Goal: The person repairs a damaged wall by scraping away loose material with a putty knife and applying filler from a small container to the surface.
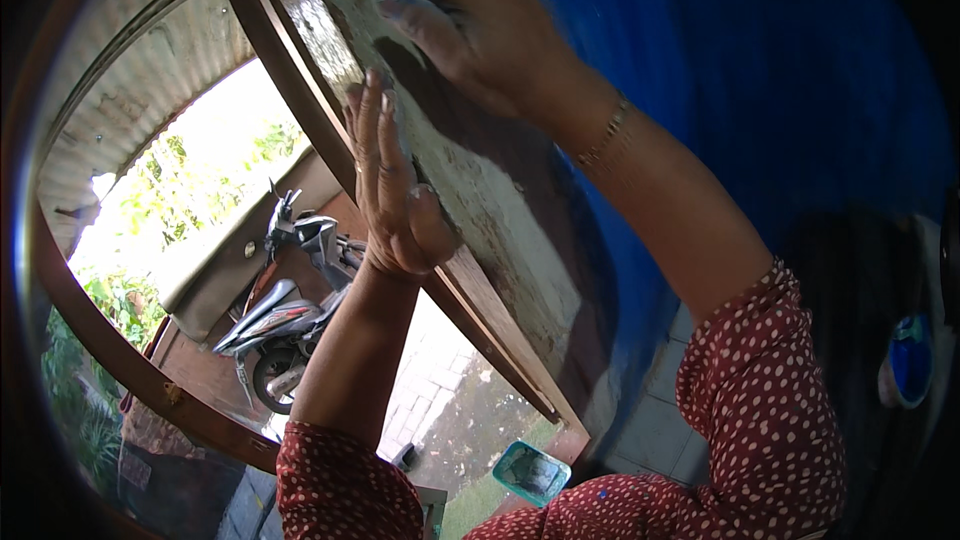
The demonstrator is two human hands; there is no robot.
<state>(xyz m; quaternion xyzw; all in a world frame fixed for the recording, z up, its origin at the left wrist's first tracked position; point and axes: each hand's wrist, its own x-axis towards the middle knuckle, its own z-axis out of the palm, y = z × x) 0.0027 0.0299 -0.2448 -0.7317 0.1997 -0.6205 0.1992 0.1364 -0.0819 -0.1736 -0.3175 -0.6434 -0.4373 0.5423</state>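
My left hand point(392, 185) is held upright with straight fingers, flat against the edge of the whitish wall strip beside the wooden frame point(315, 30). Grey-white smears show on its fingers. Higher up, my right hand point(480, 30) reaches across to the rough, patchy wall strip point(500, 210), thumb apart from the fingers. Its thumb carries a pale smear, and the fingertips are dim and partly hidden against the wall. No tool can be made out in either hand. A thin bracelet point(607, 135) circles my right wrist.
A teal tray point(532, 473) with greyish contents stands below. Blue wall point(640, 40) fills the right, with a blue-lined container point(908, 365) at the far right. Through the opening, a motorcycle point(290, 310) stands on paving beneath a corrugated roof point(130, 80).
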